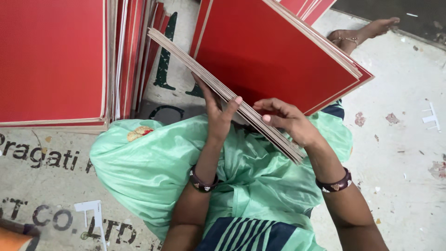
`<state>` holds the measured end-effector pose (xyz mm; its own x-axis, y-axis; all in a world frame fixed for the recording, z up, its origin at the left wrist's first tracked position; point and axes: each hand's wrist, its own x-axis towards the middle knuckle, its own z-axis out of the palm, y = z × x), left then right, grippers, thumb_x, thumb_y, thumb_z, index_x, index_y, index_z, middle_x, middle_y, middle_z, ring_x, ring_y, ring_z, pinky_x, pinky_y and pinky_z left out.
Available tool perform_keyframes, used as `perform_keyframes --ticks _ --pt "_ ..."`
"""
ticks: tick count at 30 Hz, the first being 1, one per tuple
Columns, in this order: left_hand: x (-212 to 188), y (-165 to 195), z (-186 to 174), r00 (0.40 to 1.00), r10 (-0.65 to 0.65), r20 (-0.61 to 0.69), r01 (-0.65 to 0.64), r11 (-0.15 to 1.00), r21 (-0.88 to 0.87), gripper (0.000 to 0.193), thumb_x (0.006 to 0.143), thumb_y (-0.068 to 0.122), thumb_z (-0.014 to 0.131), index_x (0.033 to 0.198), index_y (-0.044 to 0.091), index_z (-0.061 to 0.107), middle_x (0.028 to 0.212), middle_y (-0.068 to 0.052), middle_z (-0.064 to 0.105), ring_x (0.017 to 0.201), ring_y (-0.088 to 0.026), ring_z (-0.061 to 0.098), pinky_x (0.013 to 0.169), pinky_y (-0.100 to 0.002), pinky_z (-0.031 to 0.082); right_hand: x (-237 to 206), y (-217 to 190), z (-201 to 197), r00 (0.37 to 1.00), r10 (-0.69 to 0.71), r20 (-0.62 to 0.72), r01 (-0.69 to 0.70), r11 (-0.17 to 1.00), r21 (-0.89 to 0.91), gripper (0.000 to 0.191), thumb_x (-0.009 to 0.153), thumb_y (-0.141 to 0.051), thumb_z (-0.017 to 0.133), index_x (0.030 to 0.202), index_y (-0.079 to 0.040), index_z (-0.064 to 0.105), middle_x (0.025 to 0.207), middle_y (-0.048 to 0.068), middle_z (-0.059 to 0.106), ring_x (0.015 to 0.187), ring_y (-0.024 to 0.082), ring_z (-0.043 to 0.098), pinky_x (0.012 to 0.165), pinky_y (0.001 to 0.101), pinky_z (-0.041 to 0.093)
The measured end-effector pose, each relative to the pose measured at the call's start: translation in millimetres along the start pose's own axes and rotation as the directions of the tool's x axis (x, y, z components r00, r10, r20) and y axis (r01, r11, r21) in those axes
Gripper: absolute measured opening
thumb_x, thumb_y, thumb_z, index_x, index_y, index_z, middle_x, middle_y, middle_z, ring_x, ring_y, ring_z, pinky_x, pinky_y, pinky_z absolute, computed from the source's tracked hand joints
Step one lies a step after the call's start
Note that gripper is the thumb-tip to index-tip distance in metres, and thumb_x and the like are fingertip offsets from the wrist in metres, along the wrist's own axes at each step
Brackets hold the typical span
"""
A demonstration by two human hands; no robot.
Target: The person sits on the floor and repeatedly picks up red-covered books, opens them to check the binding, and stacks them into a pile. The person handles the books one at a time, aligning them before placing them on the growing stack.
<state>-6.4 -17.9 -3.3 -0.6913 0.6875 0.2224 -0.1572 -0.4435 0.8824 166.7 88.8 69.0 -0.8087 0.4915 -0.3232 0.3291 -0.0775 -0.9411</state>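
The left hand (218,111) grips the edge of a sheaf of red cardboard sheets (274,56), thumb over the stacked edges; the right hand (285,118) clasps the same sheaf just beside it. The sheets tilt above the person's green-clad lap (153,162). A pile of red sheets (51,60) lies to the left on printed flattened cardboard (55,158). To the right, speckled pale concrete floor (404,139) shows.

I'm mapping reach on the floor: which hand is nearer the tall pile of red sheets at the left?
The left hand. It grips the held bundle of red sheets on the side facing the pile; the right hand holds the bundle's edge farther away.
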Motion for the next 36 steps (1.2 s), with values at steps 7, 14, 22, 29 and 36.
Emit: perform_keyframes --ticks 7,14,22,29,36 --pt "-0.3 -4.7 -2.3 1.000 0.019 -0.007 -0.019 0.999 0.028 0.120 0.088 0.011 0.075 0.167 0.012 -0.015 0.176 -0.019 0.002 0.162 -0.032 0.016 0.134 -0.045 0.016 -10.7 -24.0 -5.4 0.987 0.078 -0.143 -0.112 0.963 -0.246 0.034 0.105 -0.020 0.057 0.135 -0.007 0.066 0.109 0.013 0.073 0.086 0.027 0.065 0.075 0.0427 0.053" --pt "-1.0 -5.2 -2.0 1.000 0.014 -0.009 -0.014 1.000 -0.018 0.118 0.089 0.010 0.074 0.167 0.012 -0.015 0.176 -0.020 0.005 0.160 -0.033 0.020 0.132 -0.044 0.020 -6.5 -22.4 -36.9 0.806 -0.498 -0.319 -0.233 0.229 -0.945 0.015 0.098 -0.007 0.062 0.109 -0.012 0.070 0.084 0.013 0.072 0.074 0.034 0.071 0.066 0.0452 0.055" --pt "0.4 -8.1 -1.3 1.000 0.013 -0.027 -0.013 1.000 -0.008 0.116 0.090 0.008 0.072 0.168 0.012 -0.014 0.175 -0.019 0.007 0.159 -0.032 0.023 0.131 -0.044 0.023 -56.8 -65.8 -63.1 0.581 -0.726 -0.369 -0.321 0.212 -0.923 0.025 0.093 0.001 0.069 0.117 -0.006 0.067 0.111 0.016 0.072 0.100 0.033 0.069 0.085 0.0413 0.055" --pt "0.7 -6.5 -2.7 1.000 0.002 -0.009 -0.002 1.000 -0.028 0.117 0.090 0.007 0.072 0.167 0.012 -0.016 0.175 -0.020 0.007 0.159 -0.031 0.021 0.131 -0.044 0.021 -23.3 -50.1 -4.9 0.829 -0.534 -0.166 0.292 0.666 -0.686 0.042 0.089 -0.014 0.076 0.128 -0.005 0.064 0.128 0.012 0.065 0.116 0.029 0.064 0.097 0.0386 0.052" --pt "0.6 -5.0 -2.2 1.000 -0.004 -0.010 0.003 1.000 -0.006 0.118 0.089 0.008 0.073 0.167 0.011 -0.015 0.175 -0.020 0.005 0.160 -0.032 0.019 0.131 -0.044 0.020 1.1 -9.7 10.0 0.999 -0.026 -0.032 0.023 0.993 -0.112 0.033 0.098 -0.019 0.065 0.128 -0.004 0.068 0.107 0.003 0.069 0.095 0.011 0.061 0.081 0.0289 0.052"
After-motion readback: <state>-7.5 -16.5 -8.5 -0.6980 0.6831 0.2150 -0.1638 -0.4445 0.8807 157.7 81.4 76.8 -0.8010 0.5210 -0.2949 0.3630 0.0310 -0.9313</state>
